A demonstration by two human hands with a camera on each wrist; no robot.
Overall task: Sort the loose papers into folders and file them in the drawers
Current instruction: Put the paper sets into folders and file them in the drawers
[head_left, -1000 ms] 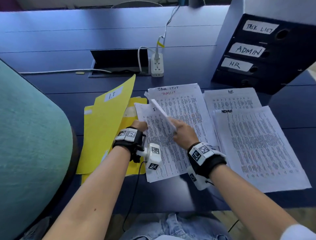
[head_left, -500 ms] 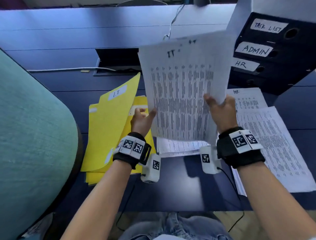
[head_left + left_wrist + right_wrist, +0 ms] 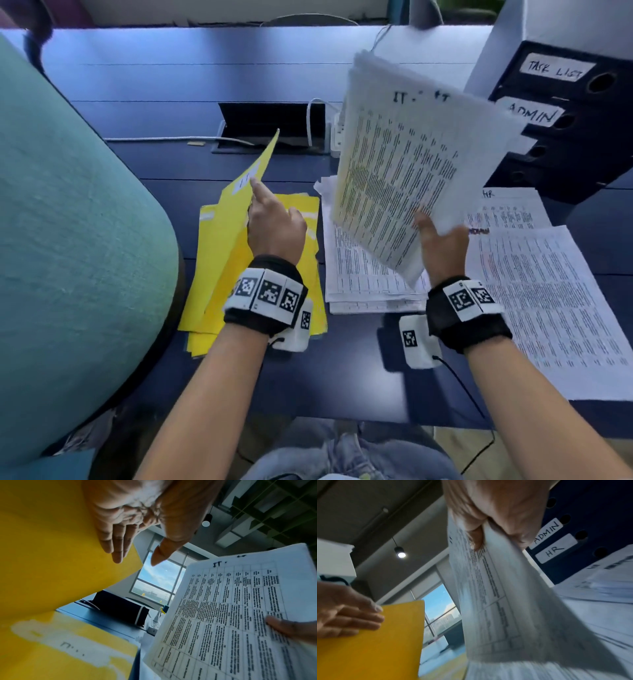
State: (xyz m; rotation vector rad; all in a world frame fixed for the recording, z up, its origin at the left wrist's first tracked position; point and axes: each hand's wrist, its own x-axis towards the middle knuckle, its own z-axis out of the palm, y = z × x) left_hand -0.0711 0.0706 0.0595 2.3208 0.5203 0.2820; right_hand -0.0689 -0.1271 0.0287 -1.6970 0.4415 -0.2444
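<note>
My right hand (image 3: 440, 236) grips the lower edge of a raised stack of printed papers headed IT (image 3: 404, 164), thumb on the front sheet (image 3: 476, 539). The stack tilts up over the desk, in front of the drawers. My left hand (image 3: 274, 222) lays straight fingers against the inside of the lifted cover of a yellow folder labelled IT (image 3: 239, 205). The left wrist view shows those fingers (image 3: 116, 545) flat on the yellow cover (image 3: 51, 561), thumb apart. More yellow folders (image 3: 308, 219) lie under it.
A dark drawer unit (image 3: 565, 130) labelled TASK LIST, ADMIN, HR stands at the back right. Paper piles lie on the desk: one in the middle (image 3: 363, 284), HR sheets (image 3: 507, 209), a big pile on the right (image 3: 555, 308). A teal chair back (image 3: 68, 240) fills the left. A power strip (image 3: 337, 137) sits behind.
My left hand has let go of the IT papers and moved left to the folder cover, which now stands steeper. My right hand alone holds the stack, swung to the right.
</note>
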